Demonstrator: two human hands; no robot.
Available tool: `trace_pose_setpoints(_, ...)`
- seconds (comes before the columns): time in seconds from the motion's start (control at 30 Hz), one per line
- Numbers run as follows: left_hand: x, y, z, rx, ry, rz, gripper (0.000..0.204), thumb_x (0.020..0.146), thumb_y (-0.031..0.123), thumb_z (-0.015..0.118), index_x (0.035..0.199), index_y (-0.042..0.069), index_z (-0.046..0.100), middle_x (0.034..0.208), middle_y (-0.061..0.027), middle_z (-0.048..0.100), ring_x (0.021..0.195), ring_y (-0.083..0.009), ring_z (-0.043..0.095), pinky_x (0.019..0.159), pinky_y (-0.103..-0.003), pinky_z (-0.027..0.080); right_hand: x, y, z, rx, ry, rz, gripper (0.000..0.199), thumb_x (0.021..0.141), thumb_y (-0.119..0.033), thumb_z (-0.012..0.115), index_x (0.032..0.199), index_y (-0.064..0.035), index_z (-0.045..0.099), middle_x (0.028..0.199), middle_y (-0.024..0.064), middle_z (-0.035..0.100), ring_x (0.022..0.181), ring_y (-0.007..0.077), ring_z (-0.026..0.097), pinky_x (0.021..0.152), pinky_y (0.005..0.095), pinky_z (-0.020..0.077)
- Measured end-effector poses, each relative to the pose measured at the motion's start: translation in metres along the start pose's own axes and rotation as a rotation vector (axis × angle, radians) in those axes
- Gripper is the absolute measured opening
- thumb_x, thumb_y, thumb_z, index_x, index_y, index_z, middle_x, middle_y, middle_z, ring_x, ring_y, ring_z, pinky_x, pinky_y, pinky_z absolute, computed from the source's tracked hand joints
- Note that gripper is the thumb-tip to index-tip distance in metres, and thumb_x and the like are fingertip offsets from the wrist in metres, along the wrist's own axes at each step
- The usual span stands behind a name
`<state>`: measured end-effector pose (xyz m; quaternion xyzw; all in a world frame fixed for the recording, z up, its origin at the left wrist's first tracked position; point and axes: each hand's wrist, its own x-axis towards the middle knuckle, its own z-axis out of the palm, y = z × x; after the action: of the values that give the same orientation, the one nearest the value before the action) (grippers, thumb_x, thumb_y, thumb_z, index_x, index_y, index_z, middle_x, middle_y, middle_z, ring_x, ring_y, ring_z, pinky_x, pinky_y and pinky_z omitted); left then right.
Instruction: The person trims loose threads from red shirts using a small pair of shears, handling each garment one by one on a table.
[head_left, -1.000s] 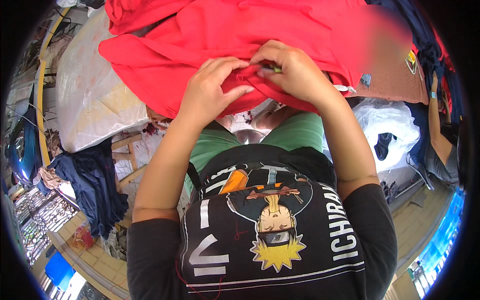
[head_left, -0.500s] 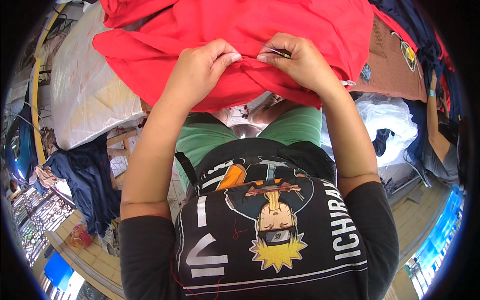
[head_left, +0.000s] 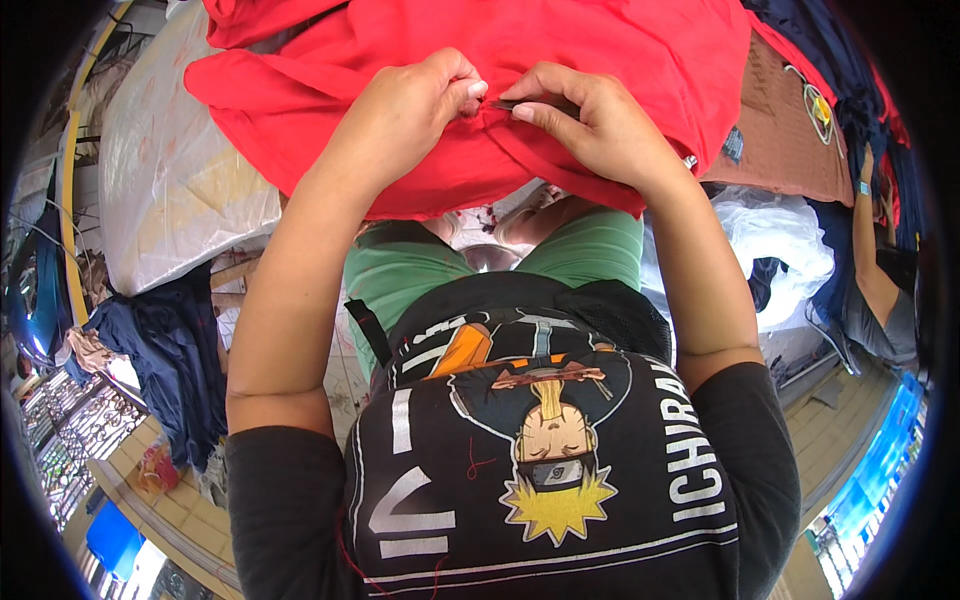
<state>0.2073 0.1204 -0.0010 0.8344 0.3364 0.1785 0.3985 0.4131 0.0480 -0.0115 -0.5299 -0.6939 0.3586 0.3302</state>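
Observation:
Red cloth (head_left: 600, 50) spreads in front of me and hangs over my lap. My left hand (head_left: 420, 110) is closed, its thumb and forefinger pinching a bit of this cloth near its front part. Just to the right, my right hand (head_left: 590, 115) holds a small, thin, pointed metal tool (head_left: 503, 104) between thumb and fingers. Its tip points left at the pinched spot, close to the left fingertips. Most of the tool is hidden in the hand, so its exact kind does not show.
A plastic-covered board (head_left: 170, 170) lies at the left, with dark blue cloth (head_left: 165, 350) hanging below it. At the right are a brown padded surface (head_left: 780, 130) with a string loop (head_left: 822, 110), and clear plastic bags (head_left: 780, 240). Another person's arm (head_left: 866, 230) shows at far right.
My left hand has moved slightly up, lifting the pinched cloth. The tool in my right hand has turned from slanting upward to lying nearly level, its tip at the cloth.

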Motion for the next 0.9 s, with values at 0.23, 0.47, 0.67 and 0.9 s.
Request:
trace_pose_setpoints(0.23, 0.001, 0.001, 0.0, 0.069, -0.001, -0.004, 0.021, 0.097, 0.022, 0.054, 0.098, 0.001, 0.057, 0.08, -0.0096, 0.068, 0.073, -0.0177, 0.065, 0.067, -0.029, 0.051, 0.002, 0.0, 0.003, -0.11, 0.025, -0.051, 0.015, 0.087, -0.017, 0.064, 0.098, -0.0063, 0.063, 0.085, 0.0129, 0.069, 0.08, 0.0303, 0.066, 0.071, 0.0373, 0.0507)
trace_pose_setpoints(0.47, -0.019, 0.01, -0.03, -0.065, -0.167, 0.084, 0.022, 0.095, 0.021, 0.056, 0.09, 0.0, 0.06, 0.094, -0.0104, 0.066, 0.089, -0.0166, 0.062, 0.082, -0.03, 0.047, -0.001, -0.018, -0.01, -0.39, 0.007, -0.106, 0.015, 0.088, -0.011, 0.062, 0.101, -0.005, 0.062, 0.087, 0.0121, 0.068, 0.08, 0.0256, 0.066, 0.072, 0.0338, 0.0507)
trace_pose_setpoints(0.67, -0.058, 0.007, -0.054, -0.122, 0.06, 0.068, 0.019, 0.085, 0.021, 0.068, 0.086, 0.003, 0.065, 0.1, -0.0093, 0.064, 0.095, -0.0166, 0.059, 0.086, -0.03, 0.044, -0.01, -0.03, -0.02, -0.091, 0.086, -0.041, 0.023, 0.088, -0.008, 0.064, 0.111, -0.0012, 0.06, 0.101, 0.0063, 0.065, 0.091, 0.0135, 0.062, 0.082, 0.0292, 0.0487)
trace_pose_setpoints(0.9, -0.053, 0.007, 0.023, 0.375, 0.428, 0.152, 0.036, 0.071, 0.02, 0.081, 0.098, 0.003, 0.064, 0.111, -0.01, 0.059, 0.094, -0.0251, 0.06, 0.082, -0.035, 0.05, -0.001, -0.028, 0.008, 0.026, 0.099, -0.105, 0.022, 0.086, -0.008, 0.066, 0.106, -0.0016, 0.061, 0.094, 0.0092, 0.066, 0.087, 0.0169, 0.063, 0.079, 0.0295, 0.0491)
